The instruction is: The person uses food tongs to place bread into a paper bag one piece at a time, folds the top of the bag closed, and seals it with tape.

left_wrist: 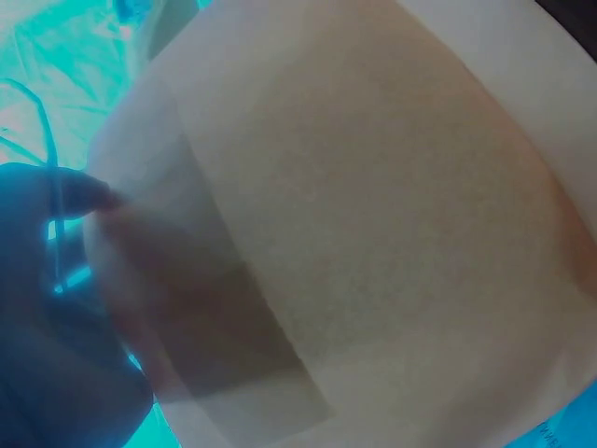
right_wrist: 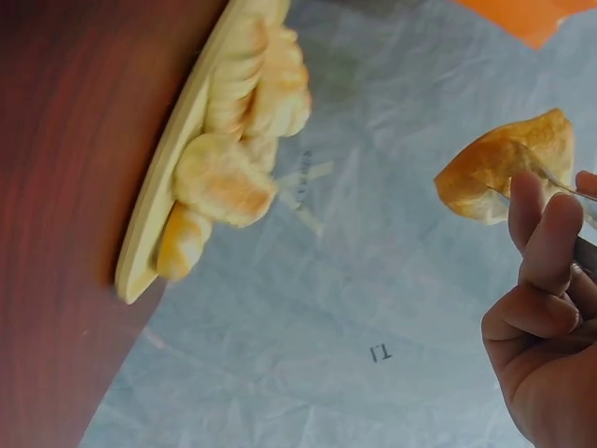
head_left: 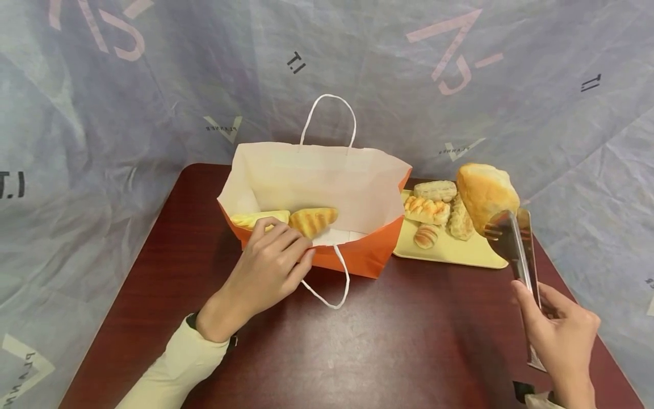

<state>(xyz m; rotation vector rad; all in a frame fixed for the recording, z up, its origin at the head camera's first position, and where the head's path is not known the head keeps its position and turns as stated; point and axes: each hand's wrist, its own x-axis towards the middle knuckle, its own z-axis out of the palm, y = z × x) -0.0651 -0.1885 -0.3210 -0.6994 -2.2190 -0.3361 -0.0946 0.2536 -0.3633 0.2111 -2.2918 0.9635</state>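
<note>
In the head view my right hand (head_left: pixel 559 335) grips a pair of metal tongs (head_left: pixel 522 250) at the right. A golden bread roll (head_left: pixel 485 193) is clamped between the tong ends, raised above the tray's right side. The right wrist view shows the same roll (right_wrist: pixel 518 168) beyond my curled fingers. My left hand (head_left: pixel 276 261) pinches the near rim of an orange paper bag (head_left: pixel 357 255) with a white inside. Two breads lie in the bag: a pale yellow one (head_left: pixel 258 218), partly behind my fingers, and a striped brown one (head_left: pixel 314 220).
A yellow tray (head_left: pixel 455 253) with several breads (head_left: pixel 428 210) stands right of the bag on the dark red table (head_left: pixel 409 329). White string handles (head_left: pixel 339 99) stick up behind the bag and hang down in front. A grey printed sheet (head_left: pixel 388 74) hangs around the table.
</note>
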